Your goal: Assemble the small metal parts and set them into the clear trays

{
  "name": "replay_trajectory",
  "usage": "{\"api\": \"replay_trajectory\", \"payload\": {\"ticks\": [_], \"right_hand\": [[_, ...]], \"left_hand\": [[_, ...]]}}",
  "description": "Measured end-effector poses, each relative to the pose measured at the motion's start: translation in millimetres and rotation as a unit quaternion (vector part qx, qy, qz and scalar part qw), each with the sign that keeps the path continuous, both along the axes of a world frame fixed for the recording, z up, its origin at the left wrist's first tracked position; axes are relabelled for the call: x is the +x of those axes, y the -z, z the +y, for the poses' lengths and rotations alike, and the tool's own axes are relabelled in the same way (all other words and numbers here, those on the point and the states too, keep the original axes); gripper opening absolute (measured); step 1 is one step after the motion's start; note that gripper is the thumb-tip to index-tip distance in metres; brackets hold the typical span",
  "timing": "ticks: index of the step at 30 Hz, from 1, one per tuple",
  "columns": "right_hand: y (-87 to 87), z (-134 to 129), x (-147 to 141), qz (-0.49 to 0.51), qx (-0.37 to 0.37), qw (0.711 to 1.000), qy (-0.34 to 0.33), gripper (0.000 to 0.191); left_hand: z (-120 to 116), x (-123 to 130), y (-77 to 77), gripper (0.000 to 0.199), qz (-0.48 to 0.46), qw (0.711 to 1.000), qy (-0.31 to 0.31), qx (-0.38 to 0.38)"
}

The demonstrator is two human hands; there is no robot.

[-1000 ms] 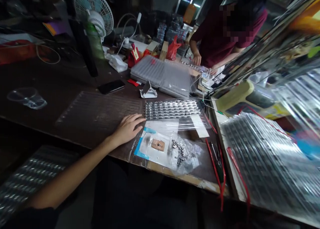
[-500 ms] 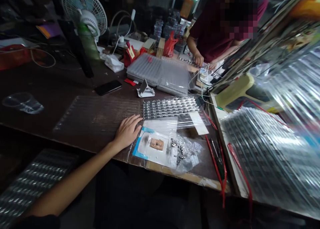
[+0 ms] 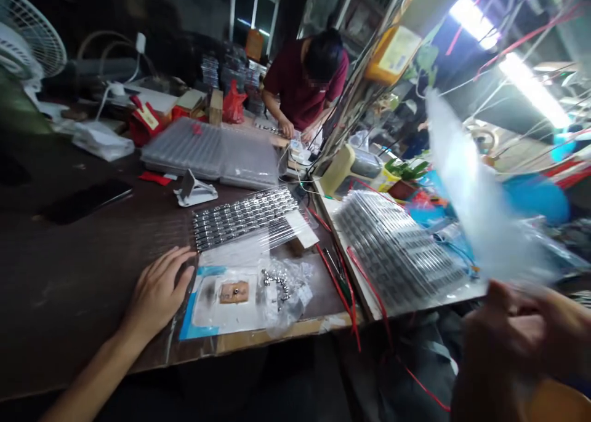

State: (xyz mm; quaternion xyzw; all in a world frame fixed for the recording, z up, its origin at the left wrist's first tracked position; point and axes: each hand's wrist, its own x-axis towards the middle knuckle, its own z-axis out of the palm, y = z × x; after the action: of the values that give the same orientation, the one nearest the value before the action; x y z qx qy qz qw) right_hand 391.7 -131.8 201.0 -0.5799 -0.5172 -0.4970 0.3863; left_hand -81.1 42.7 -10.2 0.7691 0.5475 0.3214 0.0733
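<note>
My left hand lies flat on the dark table, fingers spread, on or beside a faint clear ribbed plastic sheet. Close to its fingertips is a ribbed tray filled with rows of shiny metal pieces. Nearer me, a small tan block with a hole sits on a white and blue pad. Beside it, a clear plastic bag holds small dark metal parts. At the lower right, my right hand, smeared by motion, is closed around a raised translucent plastic sheet.
A stack of filled ribbed trays stands on the right-hand surface, with red straps along its edge. Clear trays, a white stand and a phone lie farther back. A co-worker bends over the far end.
My view has swung to the right, so the table things sit farther left. My right hand has come into view with the translucent sheet. My left hand stays flat on the table.
</note>
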Motion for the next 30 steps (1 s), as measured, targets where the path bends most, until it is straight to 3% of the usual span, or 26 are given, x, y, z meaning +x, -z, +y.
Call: {"api": "replay_trajectory", "payload": {"ticks": [1,2,3,5,7,12,16,18,21,23,24,26,28,30], "right_hand": [[6.1,12.5,1.6,-0.057,0.028,0.998,-0.017,0.021],[11.3,22.0,2.0,-0.062,-0.02,0.997,-0.028,0.021],[15.7,27.8,1.5,-0.052,-0.103,0.993,-0.026,0.022],[22.6,29.5,0.5,-0.002,-0.302,0.953,-0.014,0.025],[27.8,24.3,2.1,0.021,-0.396,0.918,0.008,0.025],[36.5,22.1,9.4,0.03,-0.368,0.926,0.075,0.033],[39.7,29.3,8.5,0.019,-0.373,0.923,0.092,0.042],[40.2,30.3,1.0,0.012,-0.334,0.939,0.082,0.047],[41.1,33.9,-24.3,0.03,-0.212,0.977,-0.003,0.043],[42.2,44.5,-49.5,0.069,-0.19,0.97,-0.131,0.032],[43.2,53.7,-63.4,0.092,-0.231,0.946,-0.208,0.025],[46.9,78.9,-91.8,0.137,-0.409,0.839,-0.331,0.019],[53.8,107.6,-118.3,0.15,-0.579,0.712,-0.368,0.022],[63.4,131.4,-140.7,0.134,-0.679,0.619,-0.372,0.023]], "left_hand": [[-0.6,0.2,0.5,0.038,-0.006,1.0,-0.004,0.002],[-1.3,0.7,0.4,0.037,-0.013,1.0,-0.007,0.004],[-2.0,1.2,-0.2,0.036,-0.018,1.0,-0.007,0.005],[-3.1,2.4,-2.4,0.034,-0.024,1.0,-0.007,0.003],[-3.9,3.2,-5.0,0.032,-0.023,1.0,-0.008,-0.002],[-5.6,2.9,-9.3,0.03,-0.012,1.0,-0.009,-0.008],[-4.7,3.2,-9.0,0.03,-0.02,1.0,0.003,-0.022],[-3.3,4.1,-8.4,0.031,-0.028,0.999,0.001,-0.026],[-0.1,5.2,-8.9,0.033,-0.035,0.999,0.002,-0.03],[2.8,5.3,-10.8,0.033,-0.042,0.998,0.013,-0.037],[4.6,5.2,-12.2,0.033,-0.045,0.998,0.019,-0.04],[8.9,4.9,-15.4,0.032,-0.05,0.997,0.026,-0.044],[13.1,4.7,-18.6,0.03,-0.052,0.997,0.03,-0.048],[15.6,4.9,-21.6,0.029,-0.052,0.997,0.031,-0.053]]}}
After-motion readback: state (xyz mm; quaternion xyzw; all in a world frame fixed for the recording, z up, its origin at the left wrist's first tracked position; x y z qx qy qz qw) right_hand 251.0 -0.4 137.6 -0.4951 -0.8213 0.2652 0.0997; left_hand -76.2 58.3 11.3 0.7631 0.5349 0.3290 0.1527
